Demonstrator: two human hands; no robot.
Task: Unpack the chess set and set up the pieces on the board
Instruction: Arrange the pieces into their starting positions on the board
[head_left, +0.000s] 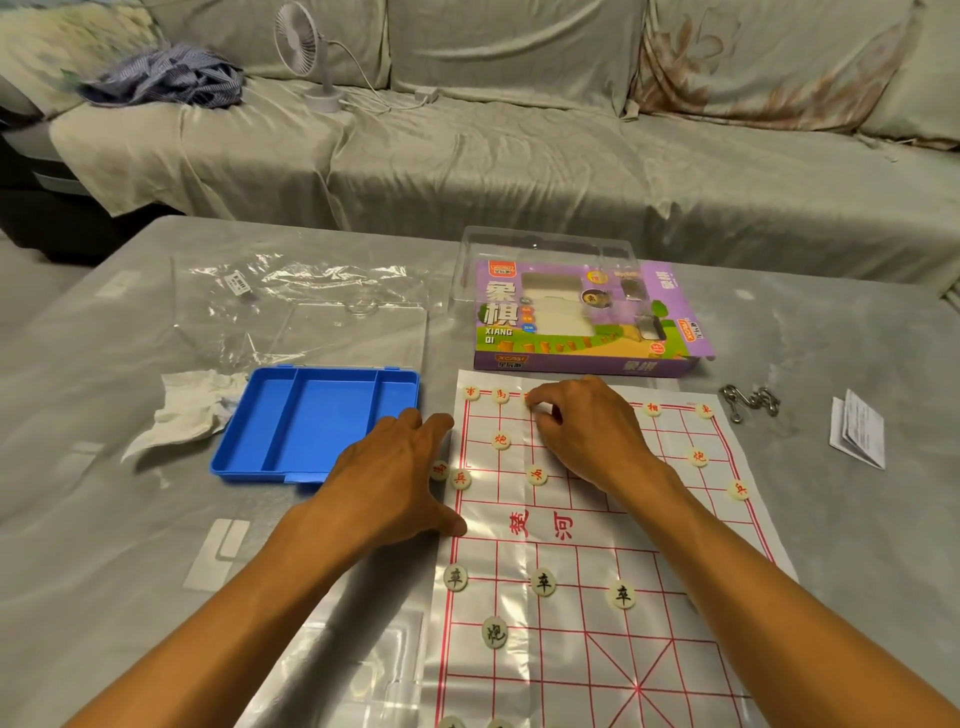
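A white paper xiangqi board with red lines lies on the table. Cream discs with red characters stand on its far half; discs with dark characters stand on the near half. My right hand reaches to the far row and pinches a red-marked piece at its fingertips, mostly hidden. My left hand lies flat at the board's left edge, fingers spread, next to a loose red piece just off the board. The blue tray is left of the board.
The purple xiangqi box under a clear plastic cover sits behind the board. Clear wrap and crumpled tissue lie at the left. A metal chain and folded leaflet are at the right. A sofa stands behind.
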